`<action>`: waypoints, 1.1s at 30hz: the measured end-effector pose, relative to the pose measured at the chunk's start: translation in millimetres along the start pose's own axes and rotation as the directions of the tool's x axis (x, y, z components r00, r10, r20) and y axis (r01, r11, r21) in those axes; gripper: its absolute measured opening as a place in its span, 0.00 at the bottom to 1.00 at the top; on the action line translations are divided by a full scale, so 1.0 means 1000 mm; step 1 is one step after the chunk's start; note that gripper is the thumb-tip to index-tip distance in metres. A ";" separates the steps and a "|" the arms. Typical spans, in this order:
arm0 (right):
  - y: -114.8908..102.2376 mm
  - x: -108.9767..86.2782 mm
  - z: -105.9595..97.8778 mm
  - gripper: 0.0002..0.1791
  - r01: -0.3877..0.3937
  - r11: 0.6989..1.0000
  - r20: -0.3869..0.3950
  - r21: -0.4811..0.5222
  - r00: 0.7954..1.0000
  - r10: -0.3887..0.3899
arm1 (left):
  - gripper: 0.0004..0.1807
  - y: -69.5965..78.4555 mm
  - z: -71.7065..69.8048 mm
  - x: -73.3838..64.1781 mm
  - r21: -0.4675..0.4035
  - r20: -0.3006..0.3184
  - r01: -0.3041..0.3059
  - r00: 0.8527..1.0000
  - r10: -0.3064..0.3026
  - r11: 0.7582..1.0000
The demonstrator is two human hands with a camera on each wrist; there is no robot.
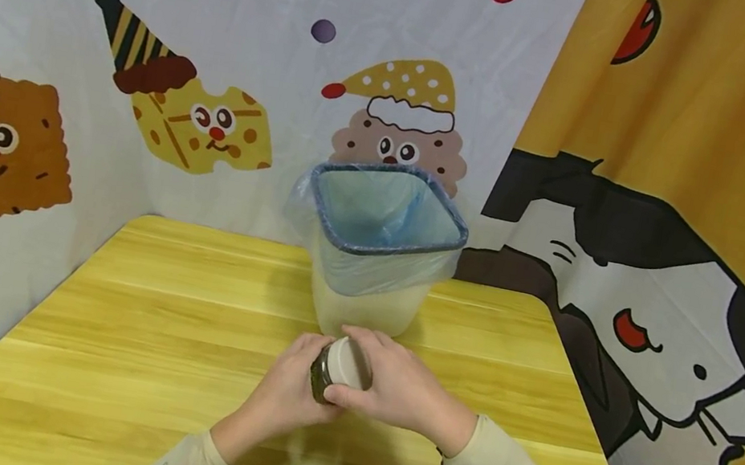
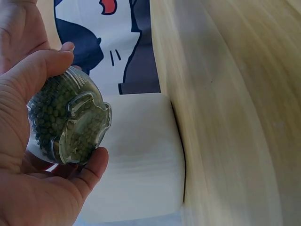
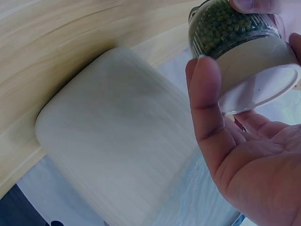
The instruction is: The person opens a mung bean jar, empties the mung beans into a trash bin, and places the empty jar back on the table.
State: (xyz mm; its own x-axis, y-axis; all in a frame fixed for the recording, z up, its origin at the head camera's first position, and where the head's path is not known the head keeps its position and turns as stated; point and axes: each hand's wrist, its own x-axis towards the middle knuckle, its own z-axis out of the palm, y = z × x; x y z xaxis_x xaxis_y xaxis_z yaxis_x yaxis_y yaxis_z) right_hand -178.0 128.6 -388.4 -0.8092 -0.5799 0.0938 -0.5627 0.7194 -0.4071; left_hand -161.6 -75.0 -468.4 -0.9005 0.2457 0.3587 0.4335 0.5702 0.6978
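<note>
Between both hands, in front of the bin, is a small clear jar point(image 2: 66, 117) full of green beans, tilted so its white lid point(image 1: 348, 363) faces right. My left hand point(image 1: 289, 386) grips the glass body from the left, thumb and fingers curled round it. From the right, my right hand point(image 1: 403, 384) holds the lid, with the thumb at its near edge and fingers over the far edge. In the right wrist view the lid point(image 3: 261, 89) sits on the jar's mouth, with the beans behind the glass. A raised shape shows on the jar's base in the left wrist view.
Just beyond the hands a whitish bin point(image 1: 368, 309) stands on the wooden table point(image 1: 176, 364), lined with a translucent bag under a blue rim point(image 1: 377, 251). Cartoon-printed curtains point(image 1: 248, 1) hang behind and at both sides of the table.
</note>
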 end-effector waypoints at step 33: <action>0.092 -0.003 -0.027 0.52 -0.349 0.937 -0.155 -0.026 0.927 0.341 | 0.47 -0.009 -0.014 -0.005 -0.086 -0.070 0.113 0.990 -0.119 0.990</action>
State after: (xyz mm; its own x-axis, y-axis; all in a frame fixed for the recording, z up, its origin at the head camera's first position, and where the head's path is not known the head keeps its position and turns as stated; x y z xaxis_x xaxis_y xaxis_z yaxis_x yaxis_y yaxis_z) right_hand -231.8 206.8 -402.0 -0.9684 -0.2328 0.0891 -0.2490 0.8864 -0.3902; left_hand -160.2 -92.2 -467.6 -0.9413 0.1206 0.3153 0.3300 0.5245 0.7848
